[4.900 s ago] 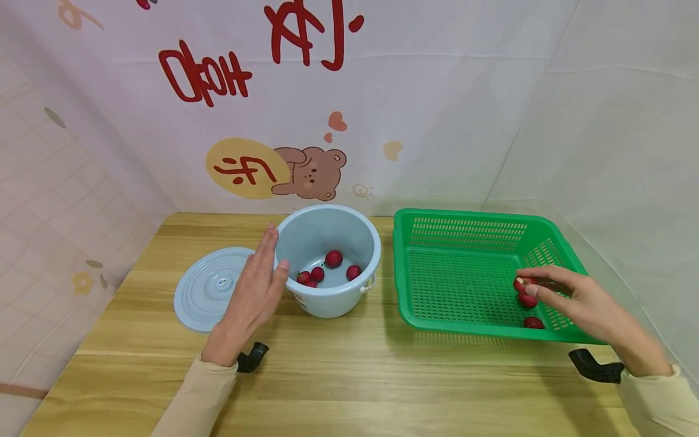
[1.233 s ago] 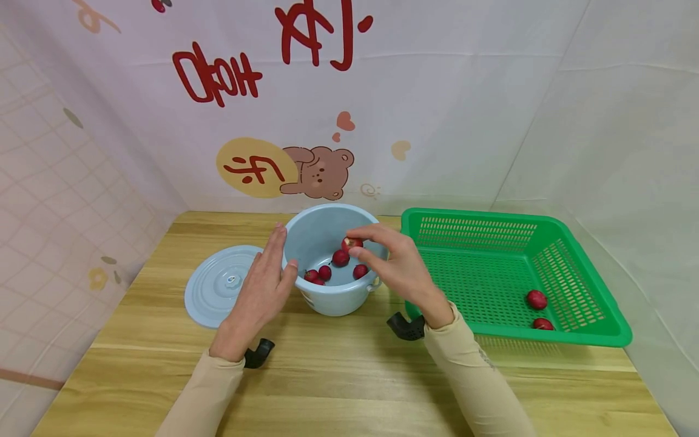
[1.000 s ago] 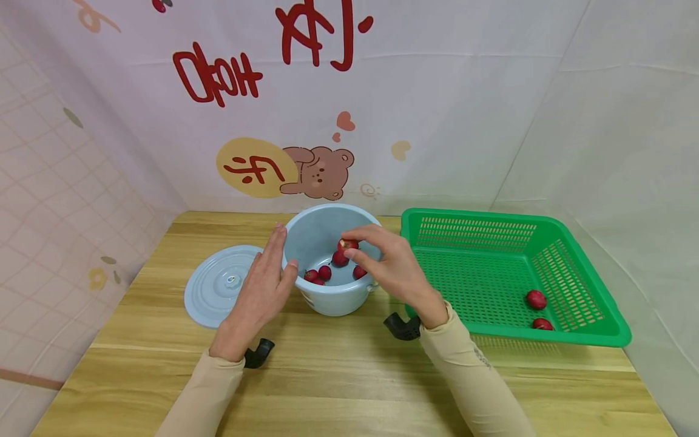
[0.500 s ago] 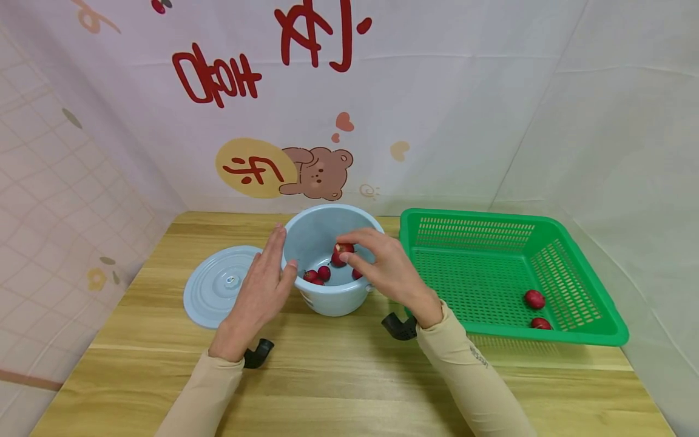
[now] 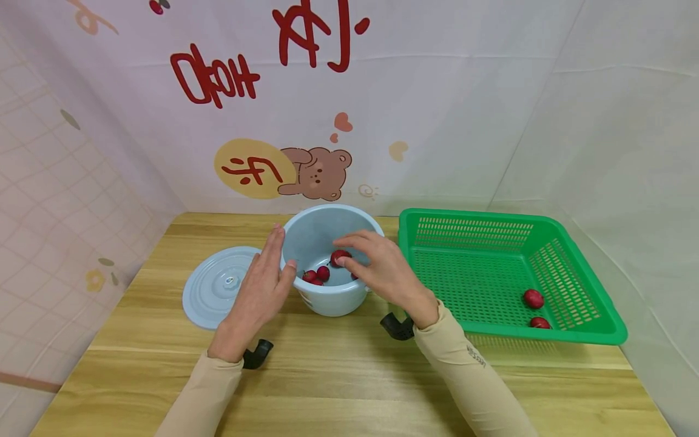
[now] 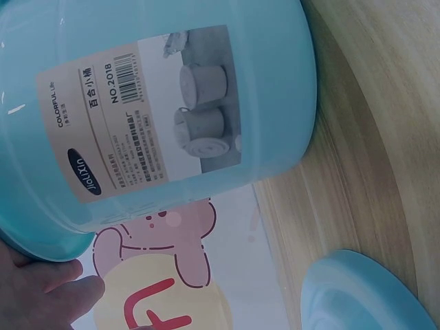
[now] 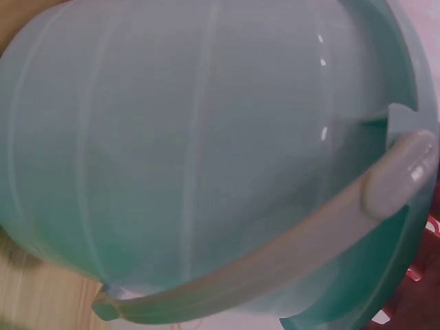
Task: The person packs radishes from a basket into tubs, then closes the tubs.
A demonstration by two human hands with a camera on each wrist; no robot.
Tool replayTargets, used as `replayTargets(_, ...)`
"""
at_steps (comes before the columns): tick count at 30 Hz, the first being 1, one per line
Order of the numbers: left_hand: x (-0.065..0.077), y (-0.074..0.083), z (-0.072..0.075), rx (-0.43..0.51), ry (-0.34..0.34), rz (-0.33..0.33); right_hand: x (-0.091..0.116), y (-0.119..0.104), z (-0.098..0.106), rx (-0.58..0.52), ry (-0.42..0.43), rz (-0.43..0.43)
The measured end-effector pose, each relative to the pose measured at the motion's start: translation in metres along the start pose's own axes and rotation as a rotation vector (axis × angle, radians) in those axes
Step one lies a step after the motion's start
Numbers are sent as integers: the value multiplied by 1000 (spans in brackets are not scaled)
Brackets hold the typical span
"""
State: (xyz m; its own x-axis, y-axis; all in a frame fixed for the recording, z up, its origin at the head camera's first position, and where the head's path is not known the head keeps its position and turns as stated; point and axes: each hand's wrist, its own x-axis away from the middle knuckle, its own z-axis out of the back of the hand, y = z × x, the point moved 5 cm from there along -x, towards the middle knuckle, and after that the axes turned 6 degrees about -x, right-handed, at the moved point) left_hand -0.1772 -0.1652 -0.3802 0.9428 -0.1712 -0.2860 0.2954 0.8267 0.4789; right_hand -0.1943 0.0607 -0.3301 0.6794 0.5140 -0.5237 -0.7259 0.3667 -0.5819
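Observation:
A pale blue bucket (image 5: 333, 300) stands upright at mid-table with several small red radishes (image 5: 323, 274) on its floor. My left hand (image 5: 262, 288) rests at the bucket's left rim, fingers extended; the left wrist view shows its fingertips (image 6: 65, 292) by that rim. Over the right side of the opening, my right hand (image 5: 384, 267) has thumb and fingers spread apart, and I see no radish pinched between them. One larger radish (image 5: 337, 257) lies just past the thumb. The hand partly covers another radish and may hide more. In the right wrist view, the bucket's handle (image 7: 275, 271) hangs down.
A green perforated basket (image 5: 464, 331) stands to the right, two radishes (image 5: 533, 298) in its near right corner. Left of the bucket, partly behind my left hand, lies a round pale blue lid (image 5: 210, 288). A printed curtain (image 5: 437, 121) closes off the back.
My right hand carried a radish from the green basket to the bucket, lowered it inside and spread its fingers, letting go. The left hand has stayed by the rim.

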Motion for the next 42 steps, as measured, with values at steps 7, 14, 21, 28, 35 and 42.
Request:
replayTargets(7,0,0,0,2,3,0,5,-4,6,-28,-2,-21)
replayTargets(14,0,-1,0,4,-2,3,21,-8,24,-108,45,-43)
replayTargets(21,0,-2,-1,4,-10,7,44,-12,47,-123,97,-55)
replayTargets(28,0,-2,-2,5,-10,8,64,-10,70,-75,156,-15)
replayTargets(35,0,-2,-1,4,-11,9,85,-7,92,26,193,9)
replayTargets(42,0,-1,0,6,-8,2,105,-1,114,78,217,-18)
